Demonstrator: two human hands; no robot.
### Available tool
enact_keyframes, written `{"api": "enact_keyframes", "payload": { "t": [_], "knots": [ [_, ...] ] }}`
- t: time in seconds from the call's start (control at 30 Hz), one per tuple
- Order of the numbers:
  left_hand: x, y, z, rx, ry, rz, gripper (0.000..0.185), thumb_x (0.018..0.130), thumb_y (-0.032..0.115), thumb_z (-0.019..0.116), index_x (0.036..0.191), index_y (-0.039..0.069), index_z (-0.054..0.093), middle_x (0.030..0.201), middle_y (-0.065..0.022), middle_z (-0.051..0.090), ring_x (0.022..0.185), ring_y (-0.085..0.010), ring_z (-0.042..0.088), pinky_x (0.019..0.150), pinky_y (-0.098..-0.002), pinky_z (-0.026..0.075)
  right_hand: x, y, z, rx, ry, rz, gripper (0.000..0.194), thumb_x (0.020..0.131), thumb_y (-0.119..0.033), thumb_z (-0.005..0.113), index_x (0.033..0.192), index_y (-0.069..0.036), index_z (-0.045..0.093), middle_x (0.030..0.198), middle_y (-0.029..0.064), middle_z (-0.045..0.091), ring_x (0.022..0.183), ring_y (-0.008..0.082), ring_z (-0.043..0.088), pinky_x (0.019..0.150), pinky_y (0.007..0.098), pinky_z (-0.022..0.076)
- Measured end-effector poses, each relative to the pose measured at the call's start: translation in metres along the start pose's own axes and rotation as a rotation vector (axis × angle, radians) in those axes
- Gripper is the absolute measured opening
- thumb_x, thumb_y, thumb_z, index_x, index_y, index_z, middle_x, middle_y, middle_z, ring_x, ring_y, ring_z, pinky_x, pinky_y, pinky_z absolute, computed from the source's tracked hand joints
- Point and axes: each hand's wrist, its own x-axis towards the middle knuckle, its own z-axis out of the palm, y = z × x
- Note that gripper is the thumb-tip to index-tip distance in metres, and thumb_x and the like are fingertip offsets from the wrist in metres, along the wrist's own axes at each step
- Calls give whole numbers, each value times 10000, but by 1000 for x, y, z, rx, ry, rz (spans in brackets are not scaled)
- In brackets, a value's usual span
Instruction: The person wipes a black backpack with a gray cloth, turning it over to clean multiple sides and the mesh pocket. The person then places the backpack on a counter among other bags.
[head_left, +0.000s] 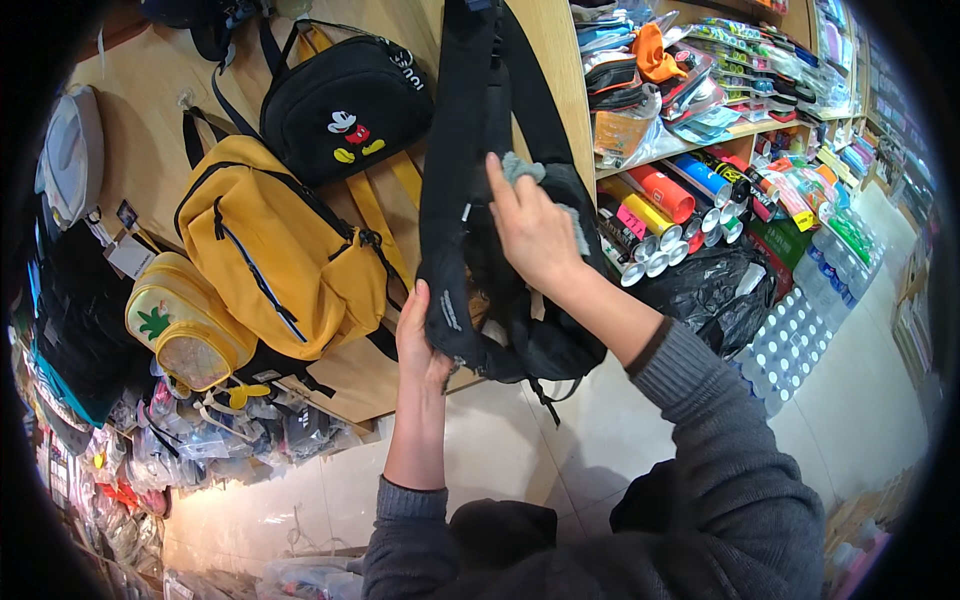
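A black bag with wide straps (454, 187) hangs in front of me against a wooden panel. My left hand (424, 337) grips its lower left edge, thumb up along the fabric. Near the bag's middle right, my right hand (532, 232) presses a grey-green cloth (523, 168) on the black fabric, index finger stretched out. Part of the cloth shows beyond the hand's right side; the rest is hidden under the palm. Thin black cords dangle from the bag's bottom.
Left of the bag hang a yellow backpack (281, 247), a black bag with a cartoon mouse (345, 109) and a small yellow bag (191, 322). Shelves at right hold packaged goods and shuttlecock-like tubes (660, 191). A black plastic bag (709, 292) and shrink-wrapped bottles (787, 345) stand below.
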Motion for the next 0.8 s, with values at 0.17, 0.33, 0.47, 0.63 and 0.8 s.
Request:
{"api": "enact_keyframes", "payload": {
  "t": [0.17,0.33,0.47,0.63,0.8],
  "knots": [
    [-9,-12,5,110,46,92,343,991,241,496,1254,22,513,1108,-72,642,915,-153,650,774,-284,552,81,17,-24,346,309,82,574,924,-255,560,1404,-12,360,1009,226,484,962,410,499,849,453,415],
    [-5,-22,12,112,73,61,366,999,234,475,1289,10,480,1170,-85,615,984,-176,635,840,-319,538,67,5,5,252,-37,-40,691,911,-329,564,1418,58,299,1112,252,507,1040,405,485,915,466,388],
    [-4,-24,9,104,98,64,371,1003,221,460,1305,4,465,1187,-98,607,1006,-193,631,863,-343,532,20,10,6,359,47,-270,651,929,-277,534,1438,32,274,1286,285,433,1149,423,446,1013,453,342],
    [-9,-23,5,126,59,14,336,1000,213,466,1268,11,491,1173,-97,611,990,-203,636,838,-351,543,84,22,0,471,312,-180,614,939,-276,514,1436,7,291,941,217,547,870,360,497,816,429,393],
    [-16,-39,20,1081,217,392,286,928,140,586,1163,-12,526,1074,-103,634,950,-211,625,824,-305,486,45,4,8,606,-147,-53,724,946,-314,505,1471,45,160,1327,275,435,1224,405,426,1065,409,286]
  ]
}}
